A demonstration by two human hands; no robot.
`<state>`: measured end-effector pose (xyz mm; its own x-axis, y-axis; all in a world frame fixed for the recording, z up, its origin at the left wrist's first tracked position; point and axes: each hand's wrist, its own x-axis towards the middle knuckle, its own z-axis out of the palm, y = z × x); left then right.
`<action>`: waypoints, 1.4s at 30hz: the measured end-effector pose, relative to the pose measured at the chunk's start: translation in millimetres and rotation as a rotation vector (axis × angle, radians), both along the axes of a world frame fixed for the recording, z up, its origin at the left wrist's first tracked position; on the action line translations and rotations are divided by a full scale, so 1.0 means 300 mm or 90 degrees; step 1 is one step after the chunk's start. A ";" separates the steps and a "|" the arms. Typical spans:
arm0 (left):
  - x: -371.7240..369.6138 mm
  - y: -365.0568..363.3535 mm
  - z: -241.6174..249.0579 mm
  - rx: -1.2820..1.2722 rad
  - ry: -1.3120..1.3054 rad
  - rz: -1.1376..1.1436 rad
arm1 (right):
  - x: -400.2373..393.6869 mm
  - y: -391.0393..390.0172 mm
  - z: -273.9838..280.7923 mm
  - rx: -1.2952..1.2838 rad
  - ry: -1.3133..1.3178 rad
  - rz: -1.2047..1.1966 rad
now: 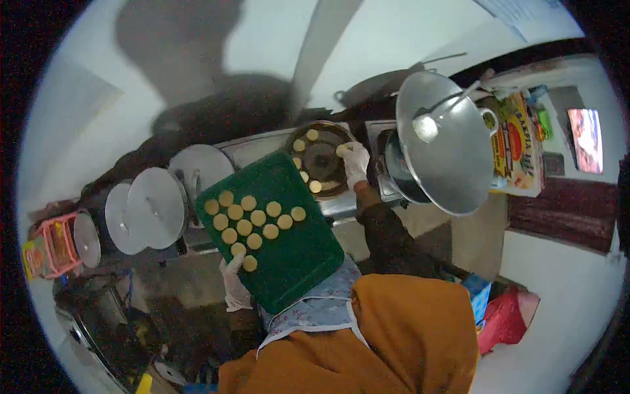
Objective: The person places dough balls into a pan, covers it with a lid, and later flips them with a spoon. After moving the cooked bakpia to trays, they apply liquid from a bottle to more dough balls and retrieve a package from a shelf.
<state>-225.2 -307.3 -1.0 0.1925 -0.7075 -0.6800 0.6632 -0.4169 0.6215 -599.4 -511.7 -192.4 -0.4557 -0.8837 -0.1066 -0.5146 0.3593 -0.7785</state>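
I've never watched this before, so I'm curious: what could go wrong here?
The left hand holds the green tray near one edge, so the pale discs on it might slide if it tips. The right hand reaches over the round pan and could get burned if that is hot.

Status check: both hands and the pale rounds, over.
Left hand grips green tray, pale rounds on it. Right hand over round pan, one round at fingertips; more in pan. Tray overlaps pan's left side in view; big wok close on right.
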 end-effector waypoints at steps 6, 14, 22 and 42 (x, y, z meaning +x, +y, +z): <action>-0.007 0.013 -0.035 0.027 -0.017 0.060 | 0.069 -0.149 -0.081 -0.108 0.159 0.061; 0.013 0.067 -0.103 0.107 0.037 0.117 | 0.068 -0.250 -0.257 -0.062 0.489 0.081; 0.002 0.013 -0.031 0.070 0.038 0.057 | 0.133 -0.180 -0.010 -0.301 0.364 0.181; 0.012 0.015 -0.115 0.001 0.048 -0.025 | 0.554 0.288 0.307 0.137 -0.106 0.544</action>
<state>-221.6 -302.8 -35.6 0.1138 -0.7121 -0.6928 0.6912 -0.4442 0.5701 -433.1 -425.3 -100.4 0.3856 -0.8672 -0.3151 -0.5593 0.0519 -0.8273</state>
